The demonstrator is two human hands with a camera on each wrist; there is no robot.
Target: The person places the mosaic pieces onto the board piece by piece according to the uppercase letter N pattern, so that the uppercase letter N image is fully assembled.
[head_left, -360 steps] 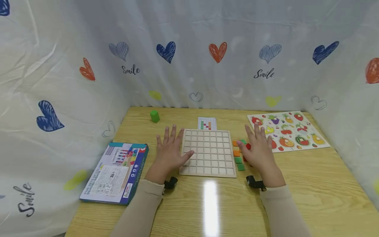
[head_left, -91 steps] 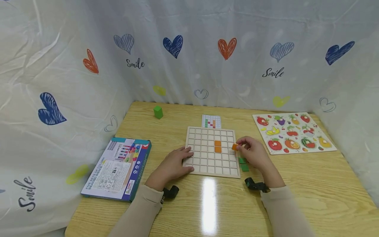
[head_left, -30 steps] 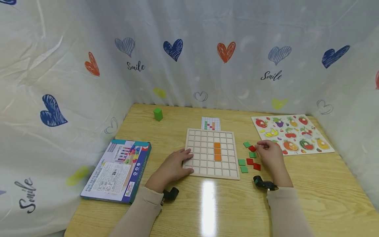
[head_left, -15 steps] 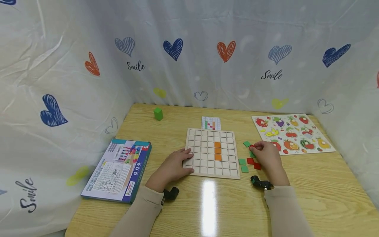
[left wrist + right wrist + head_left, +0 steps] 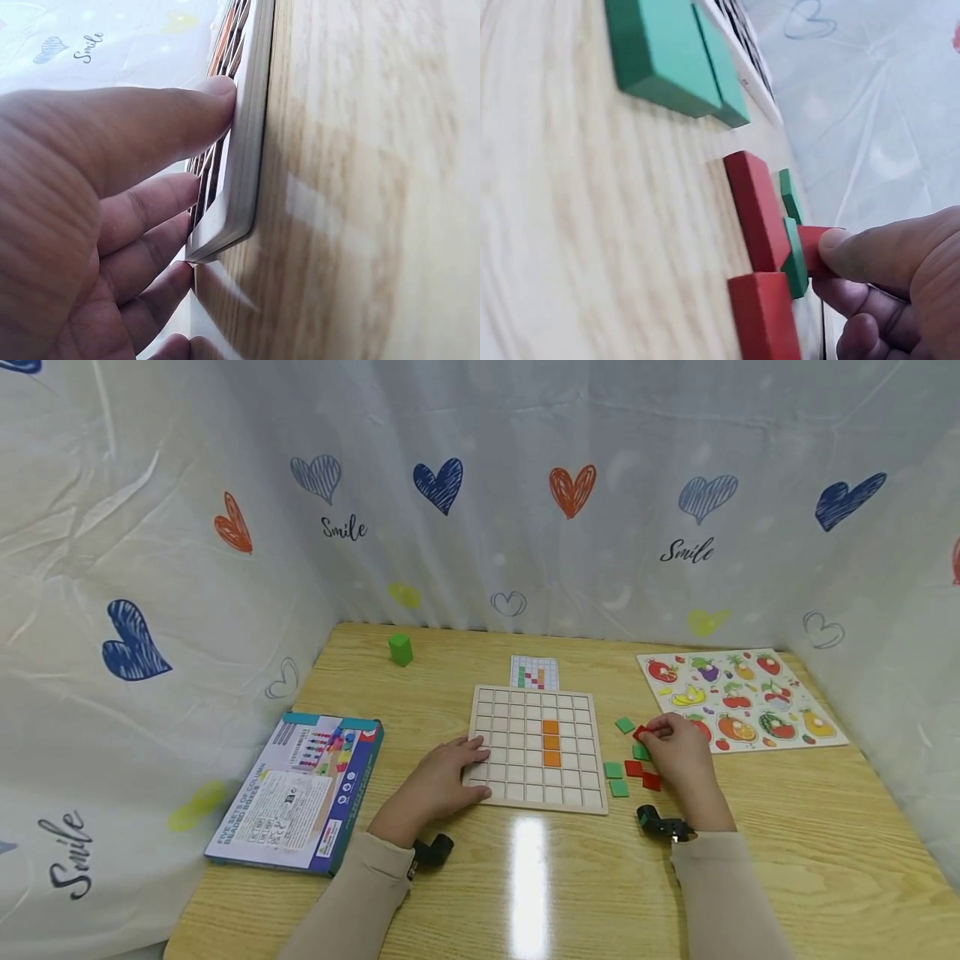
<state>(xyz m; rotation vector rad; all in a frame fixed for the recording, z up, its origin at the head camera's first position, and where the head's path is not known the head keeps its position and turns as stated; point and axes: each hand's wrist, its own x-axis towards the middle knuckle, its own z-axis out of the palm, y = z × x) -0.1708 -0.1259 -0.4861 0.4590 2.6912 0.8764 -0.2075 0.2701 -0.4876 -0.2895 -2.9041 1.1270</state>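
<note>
Both sleeved forearms (image 5: pixel 352 893) reach forward; the left hand (image 5: pixel 435 782) rests, thumb and fingers parted; the right hand (image 5: pixel 681 762) (nearer the right edge of the surface (image 5: pixel 825 852)) pinches with thumb and fingers.

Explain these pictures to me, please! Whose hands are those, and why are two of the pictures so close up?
There's no robot here, just a person's left hand and right hand. The wide picture comes from a camera worn on the head, looking forward and down. The close-ups come from small cameras worn on the wrists, one for each hand.

On the table is a wooden grid board with three orange tiles in a line. The left hand touches the board's side. The right hand pinches a red tile with its fingers. Nearby lie four green tiles and two more red ones. There's also a patterned card, a fruit picture board, a green block and a flat box.
</note>
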